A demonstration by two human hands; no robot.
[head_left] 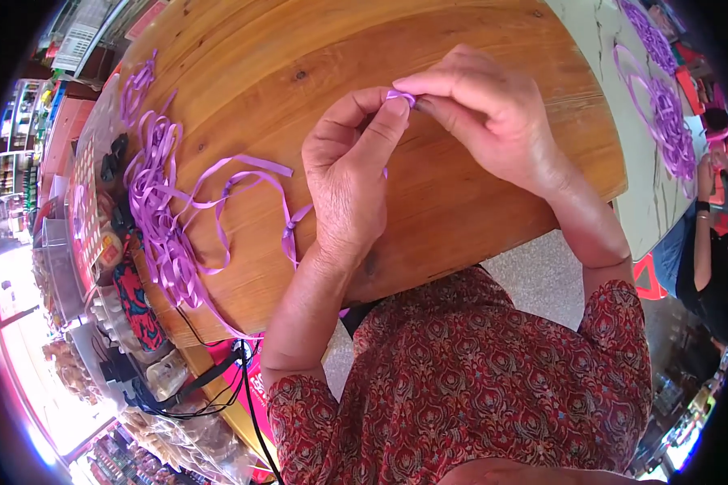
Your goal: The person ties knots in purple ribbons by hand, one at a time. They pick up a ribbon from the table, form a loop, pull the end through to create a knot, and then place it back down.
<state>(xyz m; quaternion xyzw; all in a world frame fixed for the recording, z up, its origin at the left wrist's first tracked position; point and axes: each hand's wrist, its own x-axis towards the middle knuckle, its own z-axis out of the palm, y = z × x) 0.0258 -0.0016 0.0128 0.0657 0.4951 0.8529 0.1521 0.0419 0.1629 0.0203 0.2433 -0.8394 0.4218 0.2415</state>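
Nearest is a red patterned shirt (477, 372), its short sleeves ending around the elbows, with bare forearms reaching up over the table edge. The left hand (348, 166) has its thumb and forefinger pinched together on a small loop of purple ribbon (402, 98), the other fingers curled toward the palm. The right hand (493, 113) brings its thumb and forefinger close together at the right end of that loop, with little gap between the tips; whether they grip it or only touch it, I cannot tell. The loop sits between both sets of fingertips, above the wooden table (477, 226). On that table, left of the left hand, a tangled heap of purple ribbon (163, 218) lies along the edge, a few knotted strands trailing toward the left wrist. Low on the left, black cables (247, 388) hang in front of a pink bag (230, 352). Farther off to the right, a white table (639, 210) with grey veins carries more purple ribbon (670, 133), and beside it is another person (704, 267) in a dark top, with a band on one wrist
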